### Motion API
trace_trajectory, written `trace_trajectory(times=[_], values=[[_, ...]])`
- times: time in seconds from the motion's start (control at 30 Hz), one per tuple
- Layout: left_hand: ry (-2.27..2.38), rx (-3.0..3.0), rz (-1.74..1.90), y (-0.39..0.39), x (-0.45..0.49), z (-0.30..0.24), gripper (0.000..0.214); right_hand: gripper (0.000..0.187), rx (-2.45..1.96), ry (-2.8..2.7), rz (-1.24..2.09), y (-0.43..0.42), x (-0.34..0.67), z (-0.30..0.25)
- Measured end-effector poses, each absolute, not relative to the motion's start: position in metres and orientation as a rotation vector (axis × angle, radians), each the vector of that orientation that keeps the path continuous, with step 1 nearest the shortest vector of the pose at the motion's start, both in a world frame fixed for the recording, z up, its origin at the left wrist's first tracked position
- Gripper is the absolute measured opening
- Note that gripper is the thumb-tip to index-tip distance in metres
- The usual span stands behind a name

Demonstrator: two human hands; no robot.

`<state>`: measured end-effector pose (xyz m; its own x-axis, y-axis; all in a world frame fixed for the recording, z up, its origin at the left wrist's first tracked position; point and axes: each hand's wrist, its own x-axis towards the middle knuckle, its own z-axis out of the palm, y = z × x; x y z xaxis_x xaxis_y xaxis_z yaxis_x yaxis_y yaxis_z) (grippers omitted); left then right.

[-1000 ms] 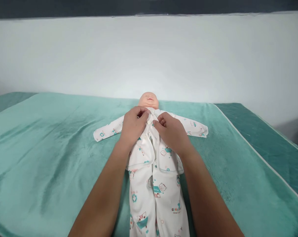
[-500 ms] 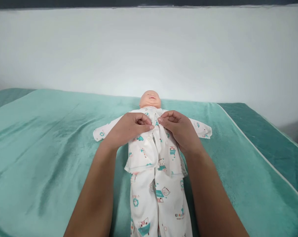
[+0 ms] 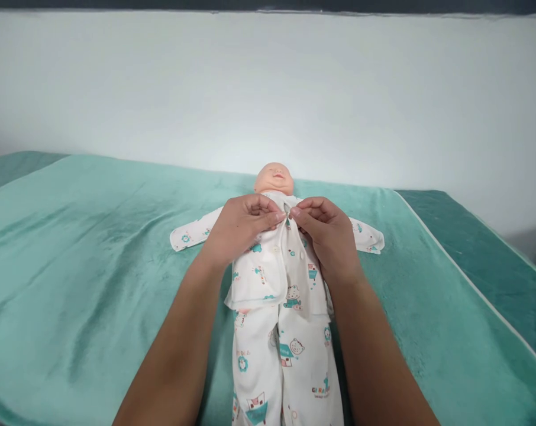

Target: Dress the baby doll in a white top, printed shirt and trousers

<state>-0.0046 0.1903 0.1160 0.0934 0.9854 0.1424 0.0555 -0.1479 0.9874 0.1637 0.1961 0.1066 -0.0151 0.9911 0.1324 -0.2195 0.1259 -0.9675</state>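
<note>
Both the left hand (image 3: 245,223) and right hand (image 3: 329,231) pinch the shirt (image 3: 263,283) (cartoon-printed).

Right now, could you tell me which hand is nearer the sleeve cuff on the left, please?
Left. The left hand sits rightward of the cuff, over the shirt; the right hand is farther right.

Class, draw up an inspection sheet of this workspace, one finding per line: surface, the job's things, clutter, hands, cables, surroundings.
Surface: light green cover, creased on the left; a darker green strip along the right.
Job's things: doll lying face up in a printed shirt and printed trousers.
Clutter: nothing seen.
Hands: left hand and right hand both pinch the shirt's front near the neck.
Cables: nothing seen.
Surroundings: pale wall, dark band above.
</note>
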Motion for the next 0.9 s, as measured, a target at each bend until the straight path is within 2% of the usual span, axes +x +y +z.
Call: trace_trajectory(times=[0.37,0.7,0.9], values=[[1.111,1.395,1.256,0.192,0.003,0.114,0.027,0.022,-0.886,-1.037,1.217,0.199,0.162,0.103],[1.170,1.455,1.183,0.190,-0.001,0.116,0.028,0.019,-0.930,-1.206,1.207,0.198,0.164,0.104],[1.127,1.491,1.198,0.190,0.000,0.117,0.026,0.013,-0.834,-1.272,1.310,0.202,0.172,0.100]])
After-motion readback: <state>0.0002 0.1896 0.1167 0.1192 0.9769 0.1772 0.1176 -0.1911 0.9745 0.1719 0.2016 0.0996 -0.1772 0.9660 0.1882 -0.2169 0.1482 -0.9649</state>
